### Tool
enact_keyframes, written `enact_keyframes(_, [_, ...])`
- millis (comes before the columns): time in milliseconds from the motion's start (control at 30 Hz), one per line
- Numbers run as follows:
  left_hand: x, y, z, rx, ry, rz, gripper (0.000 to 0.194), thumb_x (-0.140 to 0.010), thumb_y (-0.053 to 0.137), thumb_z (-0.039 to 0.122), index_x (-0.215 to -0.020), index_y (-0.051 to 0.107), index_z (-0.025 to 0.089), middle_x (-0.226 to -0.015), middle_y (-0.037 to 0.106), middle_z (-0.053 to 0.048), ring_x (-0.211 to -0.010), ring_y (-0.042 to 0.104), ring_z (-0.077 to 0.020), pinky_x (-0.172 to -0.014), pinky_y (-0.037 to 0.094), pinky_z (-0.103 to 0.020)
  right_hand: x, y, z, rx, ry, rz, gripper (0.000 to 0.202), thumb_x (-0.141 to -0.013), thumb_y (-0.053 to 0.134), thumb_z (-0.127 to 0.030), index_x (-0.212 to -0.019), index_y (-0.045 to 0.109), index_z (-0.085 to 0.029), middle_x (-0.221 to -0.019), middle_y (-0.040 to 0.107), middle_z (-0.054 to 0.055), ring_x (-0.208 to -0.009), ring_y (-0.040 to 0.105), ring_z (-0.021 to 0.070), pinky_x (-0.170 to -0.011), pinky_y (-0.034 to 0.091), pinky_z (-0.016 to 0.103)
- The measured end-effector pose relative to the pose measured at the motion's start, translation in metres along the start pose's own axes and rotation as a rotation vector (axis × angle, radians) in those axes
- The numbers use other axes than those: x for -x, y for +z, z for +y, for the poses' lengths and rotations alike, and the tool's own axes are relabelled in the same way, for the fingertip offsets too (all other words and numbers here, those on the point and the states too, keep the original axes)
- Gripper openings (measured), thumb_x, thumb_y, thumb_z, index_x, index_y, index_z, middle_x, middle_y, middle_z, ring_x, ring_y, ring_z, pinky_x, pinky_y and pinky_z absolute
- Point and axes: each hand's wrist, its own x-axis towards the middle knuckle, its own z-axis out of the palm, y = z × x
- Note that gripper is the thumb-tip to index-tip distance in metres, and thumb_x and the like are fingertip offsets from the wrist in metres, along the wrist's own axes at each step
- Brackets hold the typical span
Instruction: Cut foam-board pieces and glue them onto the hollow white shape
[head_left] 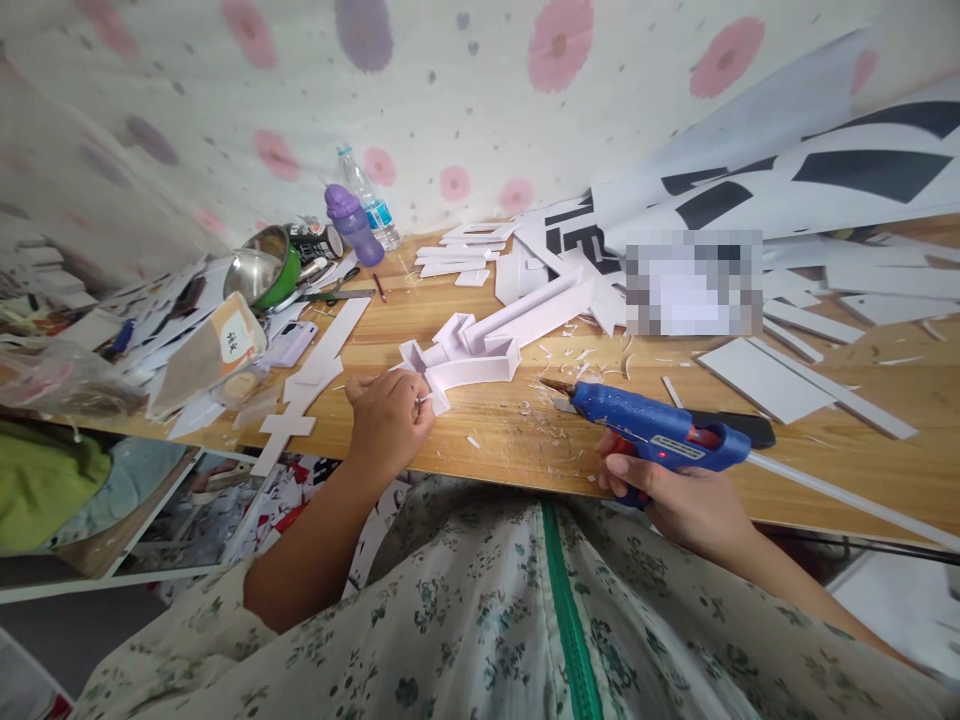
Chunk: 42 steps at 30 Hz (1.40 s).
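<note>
My right hand (667, 490) is wrapped round the handle of a blue hot glue gun (652, 425). A white glue stick (847, 490) runs out of its back end, and its nozzle points left above the table. On the wood lies a white foam-board shape (480, 365) with raised walls, standing like an open channel. Closed at the near left end of this shape, my left hand (394, 420) has its fingertips pinched on the board there. The fingers partly hide that end. A small gap separates the nozzle from the shape.
White offcuts (765, 380) and shavings lie to the right, beside a black-handled cutter (731, 428). Behind stand a purple bottle (354, 225) and a clear water bottle (371, 205). A green-rimmed bowl (281, 275), a phone (291, 343) and flat strips (315, 375) are at left.
</note>
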Motion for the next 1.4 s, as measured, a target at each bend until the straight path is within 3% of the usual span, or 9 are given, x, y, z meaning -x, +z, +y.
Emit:
enact_keyframes(467, [0.000,0.003,-0.001,0.008,-0.024,0.028,0.011,-0.075,0.053,0.010,-0.072,0.050,0.020,-0.085,0.069,0.001,-0.084,0.063,-0.0188,-0.076,0.027,-0.037,-0.001,-0.003,0.001,0.020,-0.054,-0.045,0.022,-0.072,0.070,-0.040,-0.076,0.062,-0.021,-0.053,0.053,-0.003,-0.050,0.049,0.0133,-0.052,0.043,0.030])
enact_keyframes(867, [-0.001,0.001,0.001,0.011,-0.049,-0.013,0.009,-0.078,0.052,0.012,-0.073,0.053,0.020,-0.086,0.069,0.001,-0.086,0.062,-0.0193,-0.075,0.025,-0.038,0.001,0.000,-0.005,0.195,-0.015,-0.023,0.029,-0.069,0.069,-0.046,-0.069,0.060,-0.019,-0.052,0.054,-0.002,-0.050,0.049,0.0129,-0.051,0.041,0.027])
enact_keyframes(1133, [-0.003,0.000,0.003,0.027,-0.084,-0.062,0.011,-0.078,0.050,0.013,-0.071,0.055,0.019,-0.088,0.070,-0.001,-0.089,0.063,-0.0217,-0.076,0.029,-0.040,0.001,-0.002,-0.001,0.146,-0.048,-0.042,0.025,-0.072,0.068,-0.043,-0.069,0.060,-0.019,-0.053,0.054,-0.003,-0.051,0.049,0.0120,-0.052,0.041,0.026])
enact_keyframes(1267, [-0.006,-0.007,0.001,0.097,-0.092,-0.092,0.009,-0.076,0.053,0.015,-0.070,0.056,0.019,-0.085,0.070,-0.002,-0.088,0.064,-0.0223,-0.081,0.034,-0.042,0.002,-0.003,0.000,0.111,-0.041,-0.026,0.025,-0.071,0.069,-0.042,-0.072,0.061,-0.019,-0.054,0.054,-0.003,-0.052,0.050,0.0125,-0.054,0.042,0.028])
enact_keyframes(1400, [-0.013,-0.025,-0.017,0.315,0.060,-0.070,0.008,-0.077,0.052,0.017,-0.078,0.060,0.020,-0.092,0.068,-0.004,-0.091,0.063,-0.0201,-0.085,0.044,-0.038,0.002,-0.002,-0.002,0.124,-0.024,-0.026,0.025,-0.069,0.069,-0.043,-0.071,0.060,-0.019,-0.052,0.054,-0.002,-0.051,0.049,0.0128,-0.052,0.041,0.028])
